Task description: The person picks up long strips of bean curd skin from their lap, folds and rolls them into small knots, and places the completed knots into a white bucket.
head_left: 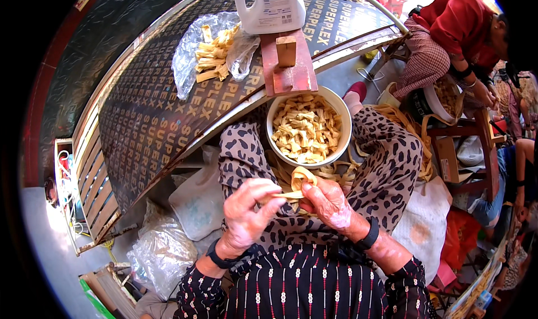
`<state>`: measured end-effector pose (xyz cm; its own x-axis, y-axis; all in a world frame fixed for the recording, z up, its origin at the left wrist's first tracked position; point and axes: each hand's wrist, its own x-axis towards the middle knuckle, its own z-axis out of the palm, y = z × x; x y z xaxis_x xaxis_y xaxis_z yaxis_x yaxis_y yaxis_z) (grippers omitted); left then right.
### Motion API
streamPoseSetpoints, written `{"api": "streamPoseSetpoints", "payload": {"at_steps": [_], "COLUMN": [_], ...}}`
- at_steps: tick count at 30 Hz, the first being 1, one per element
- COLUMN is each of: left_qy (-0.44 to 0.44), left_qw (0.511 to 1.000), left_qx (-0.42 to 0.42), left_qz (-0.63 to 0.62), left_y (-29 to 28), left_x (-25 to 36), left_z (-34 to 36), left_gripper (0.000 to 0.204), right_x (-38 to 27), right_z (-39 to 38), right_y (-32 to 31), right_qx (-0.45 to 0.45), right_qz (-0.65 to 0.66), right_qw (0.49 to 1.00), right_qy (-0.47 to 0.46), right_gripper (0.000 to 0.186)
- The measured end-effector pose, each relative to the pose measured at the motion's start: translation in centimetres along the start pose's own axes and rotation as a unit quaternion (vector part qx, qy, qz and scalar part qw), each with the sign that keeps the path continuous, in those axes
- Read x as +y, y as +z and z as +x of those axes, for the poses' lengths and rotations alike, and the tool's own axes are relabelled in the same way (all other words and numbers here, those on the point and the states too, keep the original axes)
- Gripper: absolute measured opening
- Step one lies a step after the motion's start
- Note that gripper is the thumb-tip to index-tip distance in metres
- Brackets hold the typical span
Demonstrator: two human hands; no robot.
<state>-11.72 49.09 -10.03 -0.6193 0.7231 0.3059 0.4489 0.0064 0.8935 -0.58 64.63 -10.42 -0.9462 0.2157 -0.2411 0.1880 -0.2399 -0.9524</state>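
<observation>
Above my lap, my right hand [328,204] pinches a pale yellow, flat pliable strip [303,176] that bends up into a loop. My left hand [248,209] has its thumb and forefinger about the strip's free end, at the left of the loop. Just beyond both hands, between my knees, stands a round white bucket [270,129] full of short knotted yellow pieces [305,125]. More loose strips [342,176] lie below the bucket's near rim, partly hidden by my hands.
A dark board-topped table [151,111] slants across the left, bearing yellow pieces on a plastic bag [182,55]. A white jug [274,8] stands at a red wooden piece [288,75] with an upright block. Another person [454,33] bends over a second bucket [434,103] at right.
</observation>
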Motion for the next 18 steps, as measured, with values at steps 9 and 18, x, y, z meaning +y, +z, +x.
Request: {"api": "streamPoseSetpoints", "payload": {"at_steps": [9, 18], "left_qy": [-0.312, -0.292], "left_qw": [0.824, 0.861], "left_qx": [0.021, 0.023], "left_qz": [-0.473, -0.415], "left_y": [0.9, 1.7], "left_x": [-1.8, -2.1], "left_z": [0.0, -1.0], "left_gripper": [0.036, 0.019], "right_x": [0.3, 1.6], "right_z": [0.3, 0.6], "right_y": [0.8, 0.9], "right_qx": [-0.07, -0.052], "right_qz": [-0.169, -0.161], "right_qw": [0.976, 0.977], "right_qy": [-0.117, -0.133], "right_gripper": [0.011, 0.017]}}
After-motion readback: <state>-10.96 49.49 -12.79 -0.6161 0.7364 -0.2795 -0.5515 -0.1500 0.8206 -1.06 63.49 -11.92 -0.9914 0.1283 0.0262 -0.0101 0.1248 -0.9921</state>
